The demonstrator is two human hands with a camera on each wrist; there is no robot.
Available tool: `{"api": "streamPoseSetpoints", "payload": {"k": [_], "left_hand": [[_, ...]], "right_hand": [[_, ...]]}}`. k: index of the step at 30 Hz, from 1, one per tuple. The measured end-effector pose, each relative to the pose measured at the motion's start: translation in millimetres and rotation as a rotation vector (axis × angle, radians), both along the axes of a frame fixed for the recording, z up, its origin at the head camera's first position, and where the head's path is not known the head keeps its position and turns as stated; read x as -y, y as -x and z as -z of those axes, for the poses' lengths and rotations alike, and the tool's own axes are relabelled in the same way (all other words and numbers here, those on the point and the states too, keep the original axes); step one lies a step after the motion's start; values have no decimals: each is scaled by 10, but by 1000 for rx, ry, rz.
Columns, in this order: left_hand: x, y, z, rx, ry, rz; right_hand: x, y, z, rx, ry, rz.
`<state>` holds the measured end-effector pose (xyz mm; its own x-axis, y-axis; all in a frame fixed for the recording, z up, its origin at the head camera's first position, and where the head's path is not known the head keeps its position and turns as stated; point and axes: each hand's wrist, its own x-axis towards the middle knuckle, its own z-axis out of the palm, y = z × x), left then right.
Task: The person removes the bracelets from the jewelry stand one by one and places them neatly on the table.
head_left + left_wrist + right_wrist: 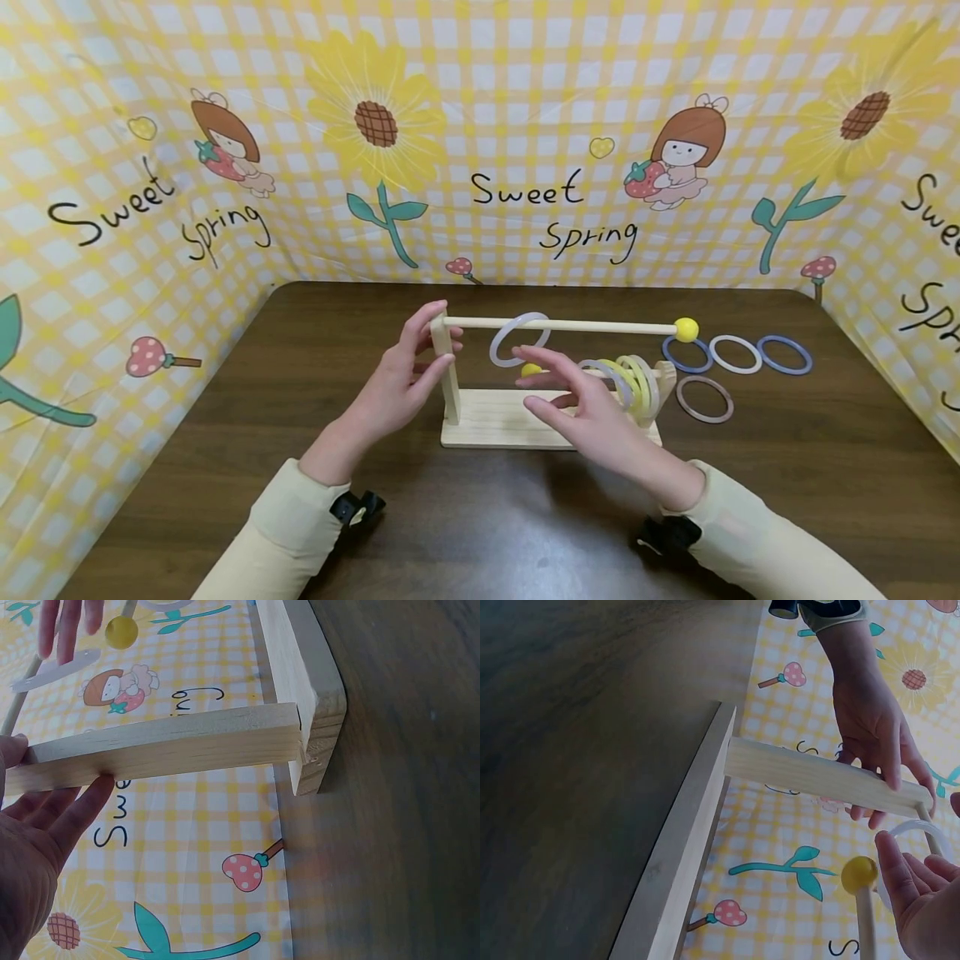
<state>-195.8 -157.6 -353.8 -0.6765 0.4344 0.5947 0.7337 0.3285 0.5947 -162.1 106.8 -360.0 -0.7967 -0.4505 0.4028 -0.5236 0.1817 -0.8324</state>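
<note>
A pale wooden ring stand (517, 421) has two rods at different heights, each tipped with a yellow ball. My left hand (390, 379) grips its left post (172, 750), thumb on one side and fingers on the other. A translucent white ring (497, 343) hangs slanted on the upper rod (600, 326), fairly near that post. My right hand (588, 408) is beside this ring, fingers extended and thumb apart, fingertips right at its lower edge. Behind the right hand, several yellow and clear rings (637, 383) sit on the lower rod, partly hidden.
Right of the stand, several loose rings lie on the brown table (787, 467): a blue ring (806, 367), a white ring (756, 367), another blue one and a brownish ring (705, 418). A yellow checked cloth (517, 83) rises around the back and sides.
</note>
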Motion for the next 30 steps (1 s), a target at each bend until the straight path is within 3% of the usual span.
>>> {"api": "streamPoseSetpoints", "payload": {"k": [8,14,26,30], "left_hand": [[-7,-2,-3,-2,1,-6],[-7,0,0,-1,-4,-5],[-3,0,1,4,4,-9],[-5,5,16,3,-1,-6]], "right_hand": [[93,20,14,-5,0,-40],[88,13,34,-29,12,-1],[-7,57,140,-236,135,94],[-71,49,125,-260,150,131]]}}
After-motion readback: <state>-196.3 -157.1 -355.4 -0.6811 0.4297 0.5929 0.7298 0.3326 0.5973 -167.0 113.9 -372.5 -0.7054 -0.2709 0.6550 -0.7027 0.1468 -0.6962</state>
